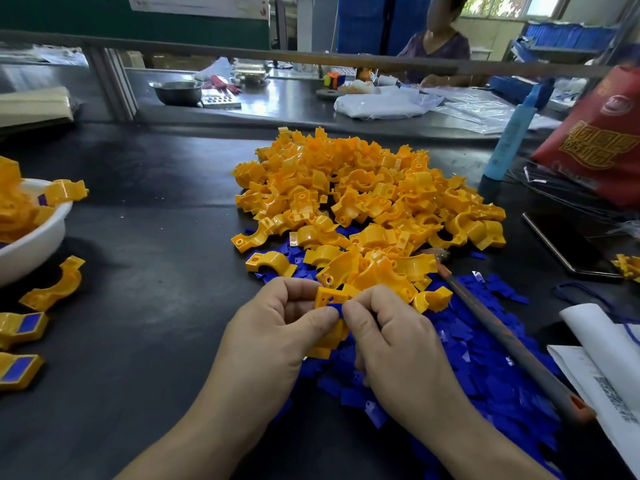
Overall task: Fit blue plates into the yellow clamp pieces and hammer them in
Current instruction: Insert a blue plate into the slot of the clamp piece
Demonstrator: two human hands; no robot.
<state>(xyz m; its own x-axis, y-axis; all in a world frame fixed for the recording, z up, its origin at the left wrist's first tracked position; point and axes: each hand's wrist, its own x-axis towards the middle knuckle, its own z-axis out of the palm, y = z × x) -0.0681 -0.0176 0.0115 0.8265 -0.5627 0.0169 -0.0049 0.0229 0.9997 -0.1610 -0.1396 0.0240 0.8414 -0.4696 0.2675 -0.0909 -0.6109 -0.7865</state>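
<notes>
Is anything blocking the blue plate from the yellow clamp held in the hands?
Nothing visible does. The left hand holds the clamp, and the right hand pinches the plate right against it, with no other part between them.

left grip (277, 327): fingers curled, pinching; right grip (398, 341): fingers curled, pinching

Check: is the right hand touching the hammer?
Apart. Head view shows loose blue plates between the right hand and the hammer handle lying to its right.

Single head-worn wide view, facing forward and down; close above table (149, 244)
</notes>
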